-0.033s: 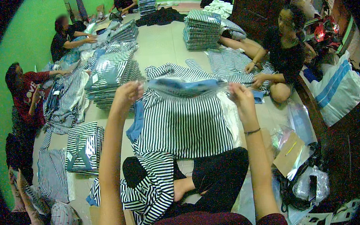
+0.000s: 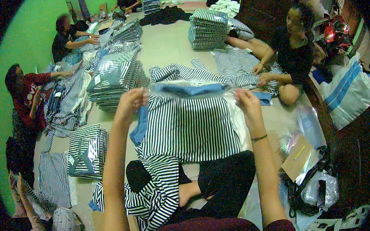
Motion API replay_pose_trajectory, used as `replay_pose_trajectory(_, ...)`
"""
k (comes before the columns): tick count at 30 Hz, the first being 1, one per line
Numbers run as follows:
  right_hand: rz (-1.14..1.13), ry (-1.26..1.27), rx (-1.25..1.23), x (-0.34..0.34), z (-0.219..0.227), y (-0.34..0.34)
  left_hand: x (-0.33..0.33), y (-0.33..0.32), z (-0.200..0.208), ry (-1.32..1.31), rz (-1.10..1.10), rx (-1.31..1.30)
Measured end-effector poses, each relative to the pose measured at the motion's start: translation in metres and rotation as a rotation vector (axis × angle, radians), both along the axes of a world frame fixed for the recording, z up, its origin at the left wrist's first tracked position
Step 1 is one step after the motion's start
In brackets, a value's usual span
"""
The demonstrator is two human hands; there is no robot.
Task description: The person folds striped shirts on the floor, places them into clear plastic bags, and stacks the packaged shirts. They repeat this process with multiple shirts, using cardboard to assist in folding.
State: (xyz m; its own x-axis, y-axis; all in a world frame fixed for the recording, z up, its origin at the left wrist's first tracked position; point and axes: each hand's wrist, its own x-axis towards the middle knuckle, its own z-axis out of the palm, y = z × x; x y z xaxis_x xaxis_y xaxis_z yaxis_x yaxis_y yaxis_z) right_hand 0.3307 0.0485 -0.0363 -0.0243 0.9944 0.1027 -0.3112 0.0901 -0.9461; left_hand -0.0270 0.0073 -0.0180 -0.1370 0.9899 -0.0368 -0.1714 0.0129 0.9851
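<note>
Stretched level between my hands is a clear plastic bag with blue cloth showing in it, seen nearly edge-on and blurred. My left hand is closed on its left end. The right end is pinched in my right hand. Beneath the bag, a black-and-white striped shirt lies spread before my crossed legs, with blue fabric along its left side. Another striped garment hangs over my left leg. The bag partly hides the upper part of the spread shirt.
Stacks of bagged striped shirts stand at left, far right and near left. One person sits at right handling striped cloth; several others sit along the left. A cardboard piece and plastic bags lie at right.
Both my hands have dropped slightly, and the bag has come down with them. My grip at both ends is the same.
</note>
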Motion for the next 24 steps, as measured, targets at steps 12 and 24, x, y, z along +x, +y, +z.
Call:
replay_pose_trajectory(12,-0.075,-1.147,-0.056,0.0,-0.246,-0.055,0.107,-0.062,-0.259,0.251,-0.144,-0.502)
replay_pose_trajectory(24,0.151,-0.452,-0.527,-0.003,-0.273,-0.029,0.218,-0.029,-0.292,-0.885,0.645,-0.393)
